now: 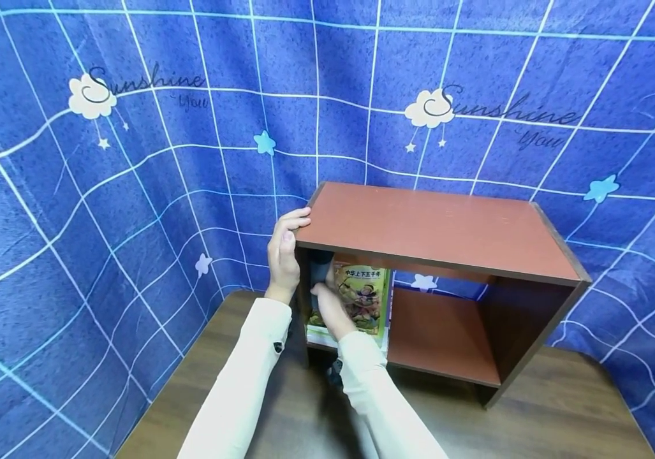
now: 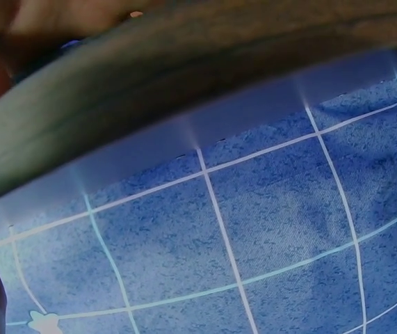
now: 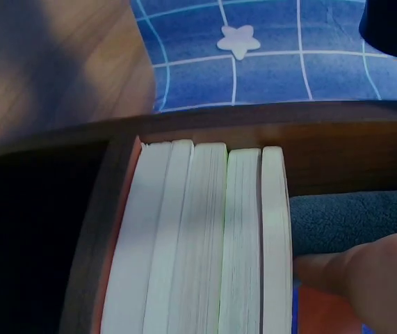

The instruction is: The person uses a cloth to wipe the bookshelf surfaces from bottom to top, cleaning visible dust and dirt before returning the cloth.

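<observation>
Red-brown with dark edges, a small shelf point(image 1: 436, 220) stands on the wooden bench point(image 1: 217, 357) in the head view, before a blue gridded curtain point(image 1: 327, 95). The left hand point(image 1: 284, 261) rests at its upper left corner, fingers point(image 1: 298, 222) fairly straight over the top edge. The right hand point(image 1: 330, 305), slightly blurred, reaches inside at the left, touching a dark blue-grey cloth point(image 1: 319, 268) beside the left side panel point(image 1: 302, 325). Books point(image 1: 364, 296) lie stacked below that hand.

From the left wrist, a blurred wooden edge point(image 2: 184, 76) crosses in front of the curtain; part of a hand shows blurred at upper left.

From the right wrist, the cloth lies along the panel's inner face, just above the books; how far the right fingers close on it, I cannot tell.
</observation>
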A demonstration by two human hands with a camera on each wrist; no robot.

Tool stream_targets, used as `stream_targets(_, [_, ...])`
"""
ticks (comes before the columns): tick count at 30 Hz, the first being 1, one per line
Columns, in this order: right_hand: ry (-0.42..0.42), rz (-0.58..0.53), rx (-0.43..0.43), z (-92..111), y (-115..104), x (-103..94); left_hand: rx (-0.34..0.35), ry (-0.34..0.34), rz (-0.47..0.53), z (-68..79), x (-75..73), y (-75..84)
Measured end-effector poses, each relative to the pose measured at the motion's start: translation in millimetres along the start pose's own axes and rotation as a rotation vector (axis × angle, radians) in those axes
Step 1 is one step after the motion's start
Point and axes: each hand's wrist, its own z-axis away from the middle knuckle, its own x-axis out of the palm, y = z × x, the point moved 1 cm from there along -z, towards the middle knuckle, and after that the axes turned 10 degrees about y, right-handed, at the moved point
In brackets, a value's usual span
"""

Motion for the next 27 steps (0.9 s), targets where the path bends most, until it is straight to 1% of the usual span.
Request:
stream_targets(3, [0.023,0.001,0.026,5,1,2.3,-0.003,-0.002,0.008,2.0,-1.1,-0.3])
stream_targets(7, [0.051,0.014,0.037,9,-3,7.2,-0.013,-0.012,0.0,1.7,-2.3,0.7])
stream_targets(10, [0.065,0.052,0.041,11,-5,9.8,-0.009,-0.015,-0.027,0.3,-2.7,1.2])
stream_targets(13, [0.073,0.098,0.04,15,-4,10.5,-0.002,-0.036,-0.073,-1.0,-3.2,0.9])
stream_targets(16, [0.061,0.116,0.046,22,-4,11.0,-0.011,-0.062,-0.09,-2.0,-4.2,0.0])
stream_targets(20, [0.048,0.12,0.033,31,-2,12.0,-0.045,-0.075,-0.054,-2.5,-4.7,-0.5])
stream_targets(24, [0.053,0.125,0.027,40,-1,12.6,-0.092,-0.078,0.022,-2.0,-3.4,-0.9])
stream_targets(27, [0.041,0.107,0.03,48,0,13.3,-0.108,-0.074,0.062,-2.5,-2.1,-1.1])
